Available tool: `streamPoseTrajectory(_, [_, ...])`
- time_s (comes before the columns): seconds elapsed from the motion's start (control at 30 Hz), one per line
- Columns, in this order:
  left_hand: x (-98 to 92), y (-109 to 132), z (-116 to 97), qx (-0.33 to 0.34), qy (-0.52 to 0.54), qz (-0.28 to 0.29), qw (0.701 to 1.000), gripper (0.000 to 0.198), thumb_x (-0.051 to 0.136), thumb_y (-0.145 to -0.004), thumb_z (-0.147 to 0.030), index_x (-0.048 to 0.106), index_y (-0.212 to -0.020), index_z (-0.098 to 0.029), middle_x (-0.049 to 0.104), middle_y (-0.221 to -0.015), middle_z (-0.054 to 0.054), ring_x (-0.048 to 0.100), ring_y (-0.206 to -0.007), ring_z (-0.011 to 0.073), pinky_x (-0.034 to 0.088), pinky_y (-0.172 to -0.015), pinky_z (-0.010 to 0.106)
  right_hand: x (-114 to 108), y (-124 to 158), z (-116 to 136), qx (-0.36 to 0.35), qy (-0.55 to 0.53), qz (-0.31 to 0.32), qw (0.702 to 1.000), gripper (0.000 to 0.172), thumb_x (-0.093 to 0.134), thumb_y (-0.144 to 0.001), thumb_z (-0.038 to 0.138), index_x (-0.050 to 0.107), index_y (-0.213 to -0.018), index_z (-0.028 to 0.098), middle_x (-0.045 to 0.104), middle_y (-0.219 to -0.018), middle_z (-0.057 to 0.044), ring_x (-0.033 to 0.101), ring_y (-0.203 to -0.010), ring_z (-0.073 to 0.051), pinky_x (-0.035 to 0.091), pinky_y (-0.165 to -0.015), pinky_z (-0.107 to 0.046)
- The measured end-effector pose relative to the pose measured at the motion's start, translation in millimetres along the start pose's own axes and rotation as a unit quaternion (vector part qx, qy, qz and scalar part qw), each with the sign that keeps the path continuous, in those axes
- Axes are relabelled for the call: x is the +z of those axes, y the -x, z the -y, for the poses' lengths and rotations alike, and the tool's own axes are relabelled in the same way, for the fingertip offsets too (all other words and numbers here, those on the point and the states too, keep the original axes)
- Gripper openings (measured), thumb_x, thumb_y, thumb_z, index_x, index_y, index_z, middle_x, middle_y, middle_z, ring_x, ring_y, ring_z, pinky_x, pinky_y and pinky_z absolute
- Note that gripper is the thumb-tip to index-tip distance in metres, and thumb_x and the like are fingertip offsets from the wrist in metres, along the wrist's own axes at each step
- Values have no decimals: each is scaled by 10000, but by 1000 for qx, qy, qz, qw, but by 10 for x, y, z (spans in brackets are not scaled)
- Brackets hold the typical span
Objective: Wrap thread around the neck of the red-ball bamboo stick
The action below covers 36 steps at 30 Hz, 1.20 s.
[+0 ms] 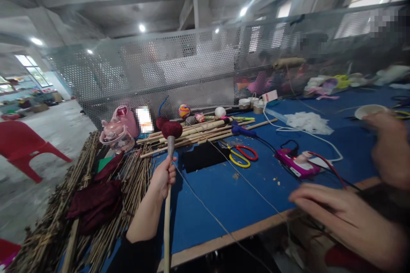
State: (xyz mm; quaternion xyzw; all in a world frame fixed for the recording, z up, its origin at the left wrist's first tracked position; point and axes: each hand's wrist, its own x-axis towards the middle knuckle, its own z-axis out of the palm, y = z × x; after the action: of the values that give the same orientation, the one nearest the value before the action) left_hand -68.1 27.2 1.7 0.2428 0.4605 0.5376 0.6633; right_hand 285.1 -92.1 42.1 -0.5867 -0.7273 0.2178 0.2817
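A pale stick (167,226) stands nearly upright with a dark red wrapped ball (172,129) at its top and a grey wrapped neck below the ball. Around the stick, just under that neck, my left hand (165,177) is closed. My right hand (349,222) is at the lower right, blurred, beyond the table's near edge, its fingers stretched out and nothing visible in them. A thin grey string (205,207) runs from near my left hand down to the right. Beside the stick lie a black cloth (205,156) and scissors (242,156) with red and yellow handles.
Another person's blurred hand (392,149) is near a white bowl (371,112) at the right. A purple power strip (297,164), blue glue gun (243,130) and white tissue pile (309,123) lie on the blue table (198,230). Bundled twigs (134,187) are at the left.
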Motion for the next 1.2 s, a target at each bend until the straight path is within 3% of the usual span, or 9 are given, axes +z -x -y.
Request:
streamPoseTrajectory(0.17, [-22,-27,2,8,16,-7,1000,233,433,-855,-372,497,-874,-149,212,-460,-110,143,-321,8,66,-333,125,399,-1305,368,-97,-13,149,984,342,474,-805,443,614,-678,158,596,-611,-23,514,-559,-136,385,-537,-242])
streamPoseTrajectory(0.27, [-44,-40,25,0,0,-11,1000,244,455,-839,-394,496,-874,-156,205,-459,-112,136,-325,9,60,-339,127,722,-2139,503,-75,41,132,988,312,460,-819,379,634,-728,135,621,-634,-37,540,-567,-134,387,-541,-230])
streamPoseTrajectory(0.33, [-44,-45,51,-7,-8,-9,1000,255,468,-827,-411,491,-873,-161,200,-458,-113,132,-326,9,56,-342,130,935,-2583,545,-32,110,75,991,245,503,-801,328,657,-808,137,665,-794,-71,589,-753,-169,406,-660,-238])
streamPoseTrajectory(0.5, [-32,-63,93,-18,-20,-9,1000,295,501,-793,-452,489,-872,-167,207,-459,-113,147,-331,12,63,-346,138,1344,-3149,557,54,146,46,987,275,563,-793,302,646,-893,59,620,-979,-210,553,-999,-278,399,-815,-338])
streamPoseTrajectory(0.63, [-50,-79,89,-18,-27,-20,999,310,509,-783,-462,495,-870,-165,212,-459,-112,145,-333,14,70,-343,144,1466,-3325,609,66,112,68,989,308,539,-836,301,559,-1055,86,565,-1076,-129,559,-960,-201,456,-823,-377])
streamPoseTrajectory(0.77, [-66,-83,93,-15,-23,-15,1000,319,526,-772,-460,497,-884,-163,231,-467,-108,163,-335,15,78,-341,141,1325,-3533,837,21,19,62,998,274,489,-866,313,553,-1050,122,579,-1027,-70,578,-864,-167,493,-738,-338])
streamPoseTrajectory(0.93, [-71,-100,115,-17,-21,-14,1000,292,508,-791,-437,496,-881,-159,238,-473,-106,168,-335,12,79,-344,138,911,-3781,1229,-59,-111,9,992,243,360,-910,207,568,-859,94,636,-883,-75,542,-648,-74,427,-586,-193])
streamPoseTrajectory(1.07, [-70,-108,112,-26,-24,-12,999,284,492,-800,-439,487,-873,-165,227,-467,-109,149,-330,13,63,-346,139,564,-3858,1498,-117,-182,-35,976,190,389,-885,182,538,-789,115,625,-917,-56,504,-627,-49,374,-558,-169])
streamPoseTrajectory(1.2, [-60,-100,112,-25,-30,-13,999,273,457,-824,-430,490,-865,-162,218,-459,-109,140,-333,14,64,-348,142,188,-3705,1734,-206,-272,-102,934,155,437,-867,180,515,-753,110,604,-862,-37,492,-654,-48,364,-598,-173])
